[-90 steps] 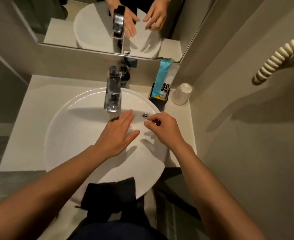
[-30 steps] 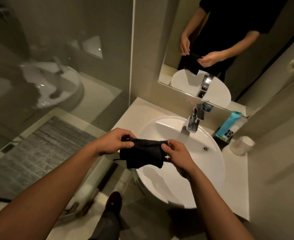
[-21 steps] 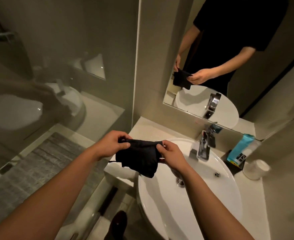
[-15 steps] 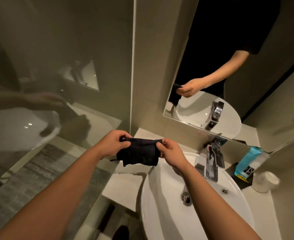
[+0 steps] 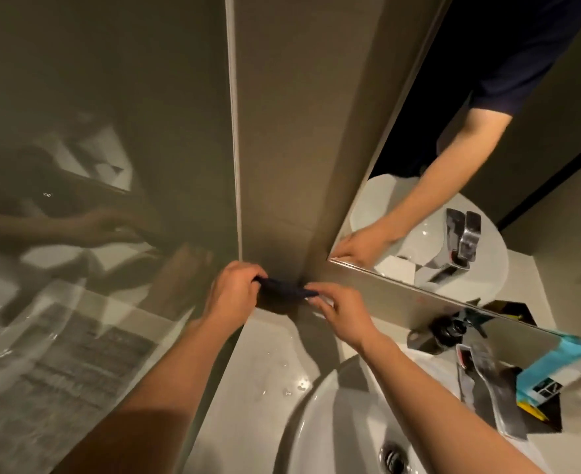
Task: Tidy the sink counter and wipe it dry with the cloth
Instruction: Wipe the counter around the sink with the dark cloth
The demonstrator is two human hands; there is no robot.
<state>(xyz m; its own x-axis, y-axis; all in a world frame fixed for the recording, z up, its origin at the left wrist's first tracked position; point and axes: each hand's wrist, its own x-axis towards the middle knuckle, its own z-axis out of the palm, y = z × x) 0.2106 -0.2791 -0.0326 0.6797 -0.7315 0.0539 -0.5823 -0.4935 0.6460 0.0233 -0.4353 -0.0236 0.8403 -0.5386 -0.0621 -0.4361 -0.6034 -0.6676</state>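
Both hands raised at the far left corner of the table [image 5: 265, 378], where the wall panel meets the glass partition [image 5: 94, 165]. Left hand [image 5: 232, 292] closed around one end of the dark cloth [image 5: 282, 291], fingers curled over its upper edge. Right hand [image 5: 342, 311] pinching the other end between thumb and fingertips, remaining fingers loosely bent. Cloth stretched short between the two hands, bunched, held up against the corner; contact with the wall or the table surface cannot be told (motion blur throughout).

Pale table surface below the hands, with water droplets [image 5: 289, 388] scattered near the rim of the basin [image 5: 316, 422]. White round basin at lower right, drain [image 5: 393, 456] visible at the bottom edge. Chrome tap [image 5: 487, 381] at the back of the basin, blurred. Turquoise sachet [image 5: 549, 367] upright in a dark holder [image 5: 552, 410] to the right of the tap, against the wall under the mirror [image 5: 453, 165].

Mirror above the basin, lower edge running diagonally; reflected forearm, hand, tap and basin in it. Faint reflection of the hands in the glass partition at left; patterned floor mat [image 5: 60, 371] seen through it.

Both forearms bare, reaching in from the lower edge.
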